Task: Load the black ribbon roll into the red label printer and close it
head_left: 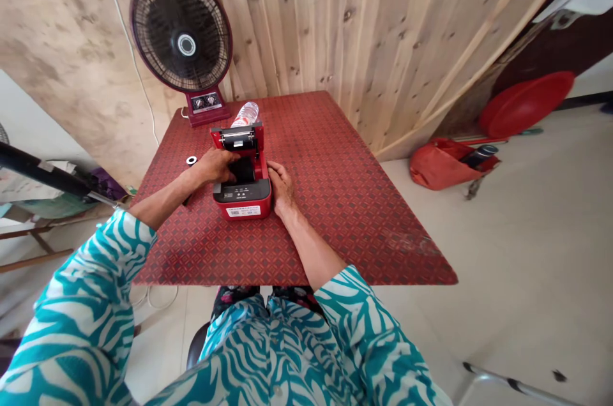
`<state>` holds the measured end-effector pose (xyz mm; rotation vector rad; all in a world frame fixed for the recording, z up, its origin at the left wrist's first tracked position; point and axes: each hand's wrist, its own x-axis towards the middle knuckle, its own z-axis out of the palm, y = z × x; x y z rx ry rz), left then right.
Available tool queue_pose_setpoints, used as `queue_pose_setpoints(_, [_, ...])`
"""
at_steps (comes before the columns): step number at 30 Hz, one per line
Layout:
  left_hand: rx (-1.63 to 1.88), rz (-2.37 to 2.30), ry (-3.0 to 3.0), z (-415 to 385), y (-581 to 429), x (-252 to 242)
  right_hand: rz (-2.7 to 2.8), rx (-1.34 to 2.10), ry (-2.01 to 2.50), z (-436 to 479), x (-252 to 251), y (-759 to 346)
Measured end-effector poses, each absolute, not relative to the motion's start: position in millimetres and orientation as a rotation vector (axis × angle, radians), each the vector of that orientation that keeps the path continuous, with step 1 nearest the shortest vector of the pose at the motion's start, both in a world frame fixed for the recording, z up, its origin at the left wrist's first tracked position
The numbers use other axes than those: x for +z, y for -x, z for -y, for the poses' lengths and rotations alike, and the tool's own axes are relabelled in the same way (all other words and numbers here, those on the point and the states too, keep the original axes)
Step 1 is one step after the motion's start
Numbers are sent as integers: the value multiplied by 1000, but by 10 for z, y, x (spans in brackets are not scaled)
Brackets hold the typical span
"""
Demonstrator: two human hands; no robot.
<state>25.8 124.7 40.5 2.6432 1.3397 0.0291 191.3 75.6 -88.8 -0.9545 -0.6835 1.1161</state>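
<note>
A small red and black label printer (pixel 242 192) stands on the red patterned table (pixel 345 202) with its lid (pixel 238 136) tipped up at the back. My left hand (pixel 216 166) reaches over the left side into the open black compartment, fingers curled inside it. My right hand (pixel 281 187) lies flat against the printer's right side, fingers stretched along it. A small black and white ring-shaped roll core (pixel 191 160) rests on the table left of the printer. What my left fingers touch inside is hidden.
A maroon table fan (pixel 184 36) stands at the table's back left, a clear plastic bottle (pixel 245 113) lies behind the printer. Wooden plank wall behind. On the floor to the right lie a red bag (pixel 440 163) and a red basin (pixel 524 103). A dark pole (pixel 48 175) juts in from the left.
</note>
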Motion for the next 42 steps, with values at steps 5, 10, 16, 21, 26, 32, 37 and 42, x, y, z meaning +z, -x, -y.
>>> queue_pose_setpoints(5, [156, -1154, -2492, -1243, -131, 385, 673, 1137, 964, -757, -867, -1929])
queue_pose_setpoints(10, [387, -1117, -2359, -1082, 21, 380, 820, 1070, 932, -657, -714, -1987])
queue_pose_setpoints(16, [552, -1162, -2269, -958, 48, 271, 1493, 695, 959, -318, -470, -2127])
queue_pose_setpoints(21, [581, -1113, -2230, -954, 29, 243, 1749, 140, 1090, -207, -315, -2032])
queue_pose_setpoints(26, [565, -1095, -2233, -917, 54, 284, 1736, -71, 1081, -218, -250, -1923])
queue_pose_setpoints(32, [1046, -1246, -1910, -942, 180, 201, 1771, -111, 1068, -91, -323, -1936])
queue_pose_setpoints(37, [1313, -1226, -1776, -975, 92, 198, 1779, -253, 978, 6, -397, -1936])
queue_pose_setpoints(42, [1279, -1199, -1832, -993, -2, 231, 1818, -255, 963, 57, -462, -1954])
